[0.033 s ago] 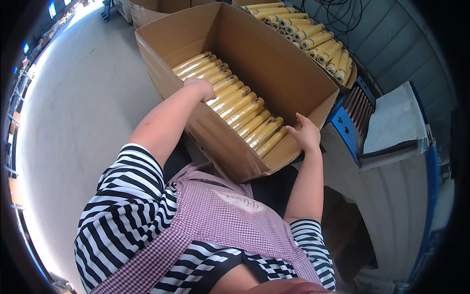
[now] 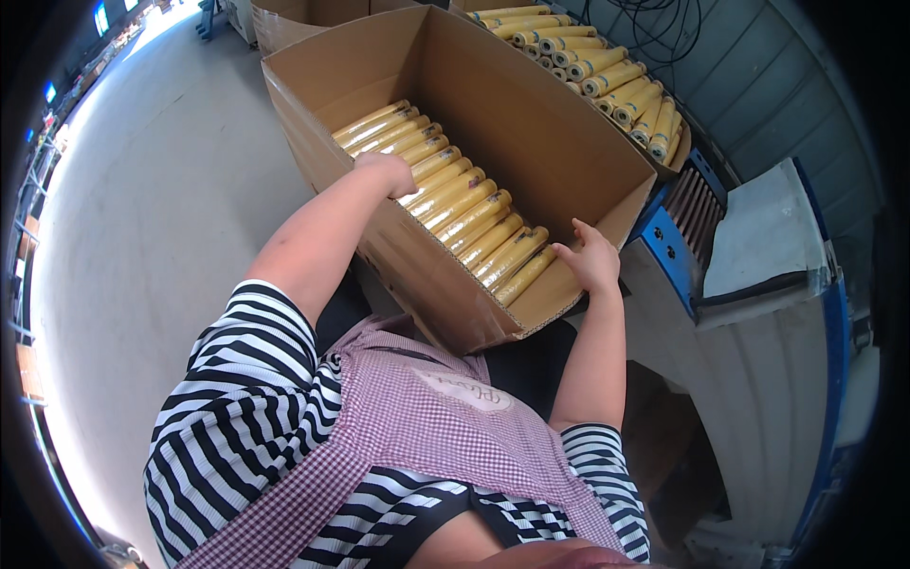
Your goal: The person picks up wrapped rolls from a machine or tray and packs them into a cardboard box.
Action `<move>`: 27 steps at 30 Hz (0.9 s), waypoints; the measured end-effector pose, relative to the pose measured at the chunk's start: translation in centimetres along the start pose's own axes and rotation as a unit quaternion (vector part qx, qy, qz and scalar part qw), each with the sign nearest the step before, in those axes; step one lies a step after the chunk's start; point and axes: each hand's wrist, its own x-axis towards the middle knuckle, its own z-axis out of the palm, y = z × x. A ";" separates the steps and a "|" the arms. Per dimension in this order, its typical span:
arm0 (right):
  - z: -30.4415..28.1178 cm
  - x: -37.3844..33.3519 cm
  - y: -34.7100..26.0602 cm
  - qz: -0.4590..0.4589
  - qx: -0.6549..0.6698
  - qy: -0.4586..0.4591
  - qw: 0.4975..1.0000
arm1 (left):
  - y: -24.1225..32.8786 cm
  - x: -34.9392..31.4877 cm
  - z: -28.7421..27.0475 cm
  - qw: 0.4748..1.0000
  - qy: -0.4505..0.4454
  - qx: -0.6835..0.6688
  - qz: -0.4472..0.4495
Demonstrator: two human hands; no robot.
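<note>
A tall cardboard box [image 2: 379, 248] stands open in front of me. Along its near side lies a row of yellow, plastic-wrapped rolls [image 2: 463, 196], packed side by side. My left hand [image 2: 387, 174] reaches over the near edge onto the rolls left of the row's middle; its fingers point down and are mostly hidden. At the right end, my right hand [image 2: 597, 261] is open inside the box, thumb and fingers apart. The thumb is close to the last roll, and whether it touches cannot be made out.
Behind the box, a pile of similar yellow rolls [image 2: 607, 71] fills another carton. On the right stands a blue and grey machine [image 2: 758, 232] with a slatted part. Black cables [image 2: 664, 28] hang at the wall. Grey floor [image 2: 180, 190] stretches along the left.
</note>
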 end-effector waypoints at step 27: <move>0.6 0.4 0.6 0.016 0.048 0.020 0.999 | -2.6 -1.5 2.2 0.998 -0.007 0.015 0.067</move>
